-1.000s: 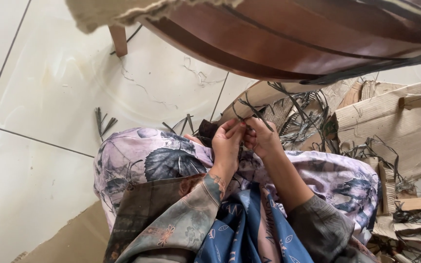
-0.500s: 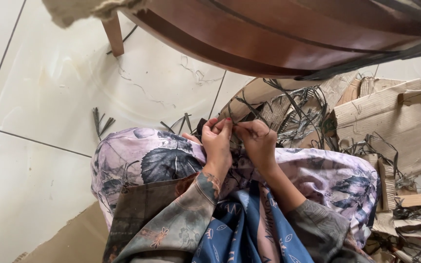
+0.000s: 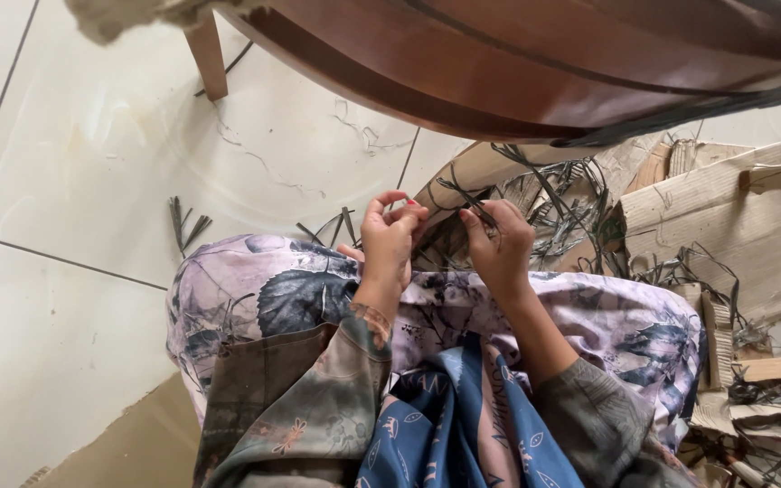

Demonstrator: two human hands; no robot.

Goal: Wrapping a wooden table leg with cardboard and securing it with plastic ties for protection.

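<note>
My left hand and my right hand are raised side by side above my lap, which is covered by a pale floral cloth. Both hands pinch thin dark strips that run between the fingertips. The strips lead off toward a tangle of similar dark strips lying on cardboard just beyond my knees. My patterned sleeves and a blue printed cloth fill the bottom of the view.
A dark brown wooden chair seat overhangs the top, its leg standing on the white tiled floor. Torn cardboard pieces and more strip scraps lie at the right. A few loose strips rest on the tiles at the left.
My hands have shifted slightly left and moved a little apart, drawing the dark strips out between them. The view has tilted a bit.
</note>
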